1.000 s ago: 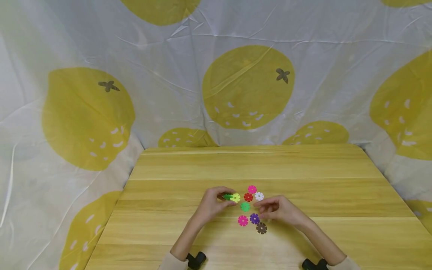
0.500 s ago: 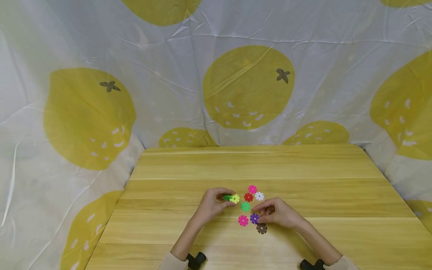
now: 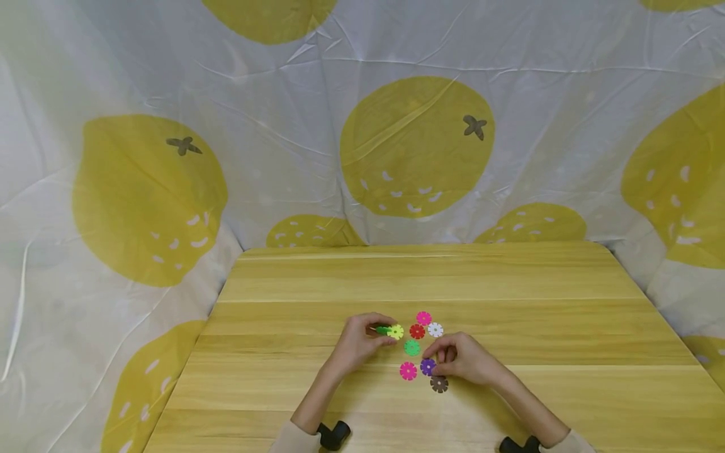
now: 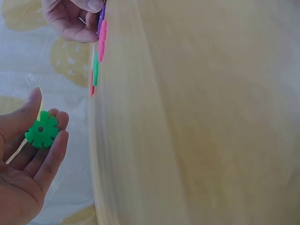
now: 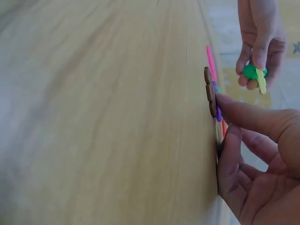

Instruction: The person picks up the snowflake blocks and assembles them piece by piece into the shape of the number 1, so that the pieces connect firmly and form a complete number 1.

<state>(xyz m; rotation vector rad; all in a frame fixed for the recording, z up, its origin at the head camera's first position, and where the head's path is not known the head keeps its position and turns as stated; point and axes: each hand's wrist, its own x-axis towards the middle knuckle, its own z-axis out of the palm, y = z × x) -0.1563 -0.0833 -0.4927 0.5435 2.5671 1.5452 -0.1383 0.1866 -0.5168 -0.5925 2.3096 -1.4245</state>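
My left hand (image 3: 358,343) pinches two joined flower-shaped notched discs, raised above the table. One is a green disc (image 4: 42,130), the other a yellow disc (image 3: 396,331) slotted across it. Thumb and forefinger of my right hand (image 3: 466,360) grip a purple notched disc (image 3: 427,367) at its edges, down at the tabletop. A brown disc (image 3: 438,384) lies just below that thumb and partly overlaps the purple one in the right wrist view. To the left lies a pink disc (image 3: 408,371), and a light green disc (image 3: 411,347) lies between the hands.
Farther back on the wooden table (image 3: 283,365) lie a red disc (image 3: 416,331), a white disc (image 3: 435,329) and a second pink disc (image 3: 423,318). A lemon-print cloth (image 3: 272,145) hangs behind the table.
My right hand has moved slightly left and toward me, and its thumb and forefinger have closed in on the purple disc. The left hand stays nearly still, with the joined discs turned a little.
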